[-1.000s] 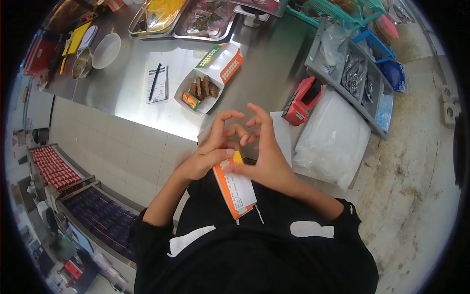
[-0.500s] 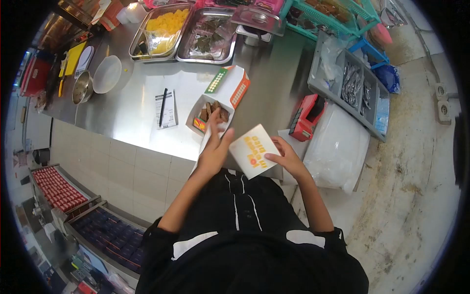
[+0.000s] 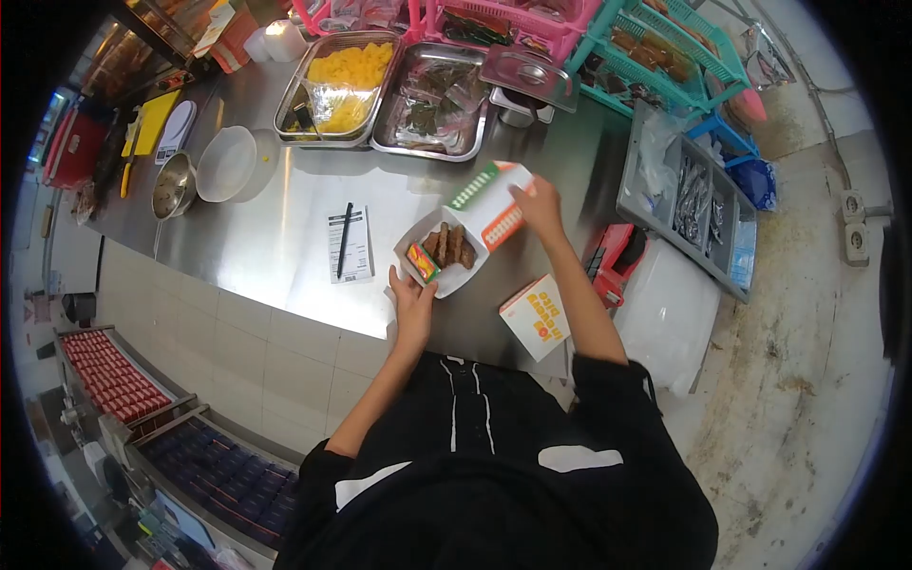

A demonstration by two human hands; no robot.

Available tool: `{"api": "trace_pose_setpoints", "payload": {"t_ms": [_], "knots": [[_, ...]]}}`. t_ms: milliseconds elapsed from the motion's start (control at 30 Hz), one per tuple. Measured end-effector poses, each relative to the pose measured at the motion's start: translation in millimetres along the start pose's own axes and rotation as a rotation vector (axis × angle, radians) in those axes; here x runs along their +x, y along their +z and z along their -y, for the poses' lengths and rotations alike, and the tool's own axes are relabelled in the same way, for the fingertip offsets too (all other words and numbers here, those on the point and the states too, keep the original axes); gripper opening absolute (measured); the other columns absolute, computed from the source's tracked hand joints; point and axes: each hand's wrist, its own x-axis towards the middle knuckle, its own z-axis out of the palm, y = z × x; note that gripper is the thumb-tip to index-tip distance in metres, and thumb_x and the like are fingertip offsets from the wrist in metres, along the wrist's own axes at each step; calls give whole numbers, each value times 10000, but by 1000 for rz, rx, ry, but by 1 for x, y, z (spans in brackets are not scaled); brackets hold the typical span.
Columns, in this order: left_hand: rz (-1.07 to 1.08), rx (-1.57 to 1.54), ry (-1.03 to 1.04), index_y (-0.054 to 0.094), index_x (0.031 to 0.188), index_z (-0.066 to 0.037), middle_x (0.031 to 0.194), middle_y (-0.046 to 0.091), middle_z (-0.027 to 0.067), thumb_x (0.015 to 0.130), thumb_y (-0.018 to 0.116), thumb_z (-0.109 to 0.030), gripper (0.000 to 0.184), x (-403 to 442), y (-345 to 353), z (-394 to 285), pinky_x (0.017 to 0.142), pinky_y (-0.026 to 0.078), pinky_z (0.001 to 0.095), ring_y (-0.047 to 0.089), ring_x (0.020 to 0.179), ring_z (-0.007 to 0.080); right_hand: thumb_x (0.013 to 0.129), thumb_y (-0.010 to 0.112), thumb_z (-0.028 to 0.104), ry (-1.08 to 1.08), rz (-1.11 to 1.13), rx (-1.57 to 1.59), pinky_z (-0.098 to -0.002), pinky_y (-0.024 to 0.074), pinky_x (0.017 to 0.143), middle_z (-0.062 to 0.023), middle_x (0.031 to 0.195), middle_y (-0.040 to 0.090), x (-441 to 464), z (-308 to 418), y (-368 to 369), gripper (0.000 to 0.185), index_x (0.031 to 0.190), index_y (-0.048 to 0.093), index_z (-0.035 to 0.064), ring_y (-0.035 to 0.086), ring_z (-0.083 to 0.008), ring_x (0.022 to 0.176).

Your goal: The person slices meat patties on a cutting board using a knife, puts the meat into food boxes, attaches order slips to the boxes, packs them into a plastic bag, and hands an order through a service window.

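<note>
On the steel table, a food box (image 3: pixel 459 276) stands with its lid (image 3: pixel 486 201) raised. Pieces of brown food (image 3: pixel 449 245) and a small red, yellow and green packet (image 3: pixel 422 260) lie inside. My left hand (image 3: pixel 412 308) is at the box's near left edge, fingers spread against its side. My right hand (image 3: pixel 539 206) has its fingers closed on the lid's right edge. A small white box with orange lettering (image 3: pixel 536 319) rests near the table's front edge, under my right forearm and touched by neither hand.
Left of the box lie a receipt (image 3: pixel 362 262) and a black pen (image 3: pixel 344 240). Behind are trays of yellow food (image 3: pixel 350 66) and packets (image 3: pixel 437 100). A red tape dispenser (image 3: pixel 617 264), a plastic-wrapped stack (image 3: pixel 670 309) and a grey cutlery tray (image 3: pixel 655 211) are at right. Bowls (image 3: pixel 226 164) are at left.
The small white box has left my right hand and is now on the table. My right hand has moved up to the food box's lid, and my left hand has come to the box's near side.
</note>
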Motion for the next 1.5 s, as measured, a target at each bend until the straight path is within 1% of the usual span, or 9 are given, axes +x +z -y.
{"api": "trace_pose_setpoints", "payload": {"t_ms": [167, 233, 400, 467, 567, 967, 1267, 1400, 1500], "knots": [[441, 1211, 825, 256, 1330, -94, 1308, 366, 164, 702, 692, -241, 778, -21, 21, -55, 1048, 210, 451, 318, 1254, 317, 740, 615, 138, -12, 26, -28, -342, 463, 612, -165, 788, 606, -162, 64, -33, 253, 940, 562, -8, 607, -247, 760], [548, 1062, 1026, 491, 1022, -61, 1054, 520, 95, 660, 659, -176, 416, -16, 16, -45, 977, 295, 462, 497, 1027, 283, 779, 632, 215, -85, 721, 233, -323, 469, 612, -142, 870, 620, -204, 79, -51, 271, 973, 586, 31, 606, -184, 807], [939, 1029, 1086, 407, 718, -75, 681, 418, 71, 683, 546, -104, 146, -6, -25, -55, 691, 448, 333, 504, 706, 245, 770, 607, 159, 53, 672, -187, -329, 471, 666, -104, 1022, 592, -147, 53, -75, 252, 1006, 583, 74, 586, -218, 900], [1077, 1247, 990, 477, 733, -90, 740, 526, 50, 710, 558, -131, 93, -5, -42, -44, 819, 444, 423, 543, 794, 253, 725, 622, 135, -969, 657, -231, -383, 427, 758, -84, 1068, 551, -134, 83, -38, 297, 1007, 541, 89, 526, -251, 981], [1031, 1170, 1005, 478, 725, -75, 756, 507, 67, 717, 574, -132, 112, -9, -68, -56, 789, 469, 401, 538, 771, 258, 687, 653, 158, -880, 1332, -174, -402, 378, 825, -78, 1088, 516, -139, 83, -17, 346, 991, 500, 96, 475, -245, 1047], [273, 513, 131, 512, 1012, -39, 949, 521, 14, 748, 707, -205, 368, 12, -75, -22, 890, 380, 263, 509, 924, 124, 804, 636, 138, 165, 195, 512, -263, 419, 848, -62, 1041, 558, -199, 45, 36, 426, 1159, 466, -25, 517, -129, 990], [467, -226, -329, 395, 1196, -28, 1152, 492, 86, 906, 502, -209, 358, 13, -80, -2, 897, 397, 309, 481, 1043, 150, 737, 698, 194, 410, 308, 393, -291, 428, 800, -97, 1012, 541, -185, 37, 47, 445, 1107, 522, 21, 524, -181, 919], [-50, 988, 635, 376, 1202, -2, 1172, 471, 179, 869, 494, -159, 386, 12, -61, 12, 936, 359, 369, 456, 1121, 276, 721, 718, 186, 224, 143, -20, -304, 434, 815, -114, 1049, 567, -191, 45, 47, 440, 1086, 521, 38, 543, -178, 971], [342, 1149, 847, 460, 1164, -26, 1020, 562, 161, 860, 487, -181, 342, 30, -37, -46, 886, 396, 402, 530, 986, 315, 649, 751, 185, 217, 81, 18, -316, 436, 754, -147, 956, 551, -190, 49, 49, 439, 997, 542, 15, 545, -252, 860]]}}
